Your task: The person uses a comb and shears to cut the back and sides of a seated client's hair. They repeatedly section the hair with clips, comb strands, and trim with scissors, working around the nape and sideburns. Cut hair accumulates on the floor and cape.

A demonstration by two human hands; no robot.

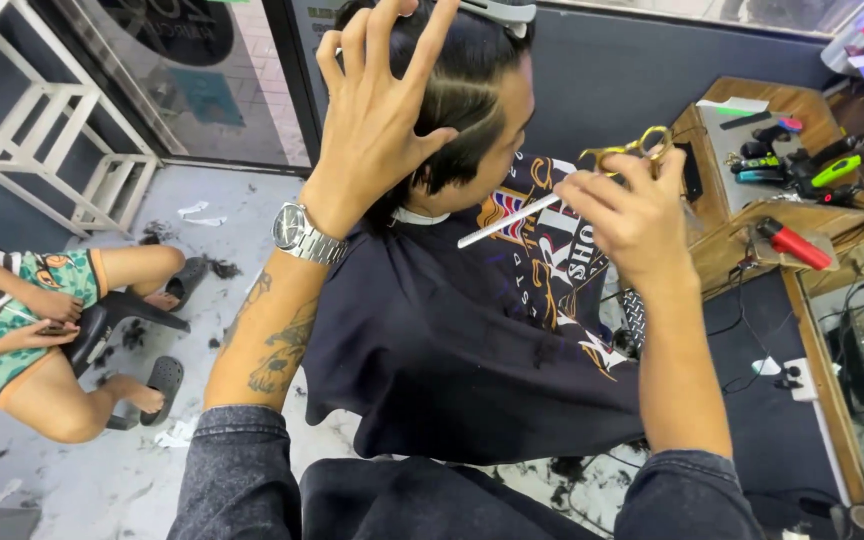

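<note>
Right hand [632,215] at centre right grips gold scissors [632,150] plus white comb [512,222] parked clear of the head, left hand [377,110] at top centre splays open-fingered on seated person's dark hair [462,80] to part it, black cape [452,340] catching clippings, tool-cluttered wooden counter [722,240] at upper right.

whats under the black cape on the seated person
The black cape hides the seated person's body and chair. Only the head and a white neck strip show above it; cut hair lies on the floor below.

Glossy gold metal scissors [632,150], white plastic comb [507,222], smooth dark cloth cape [452,350]
</note>
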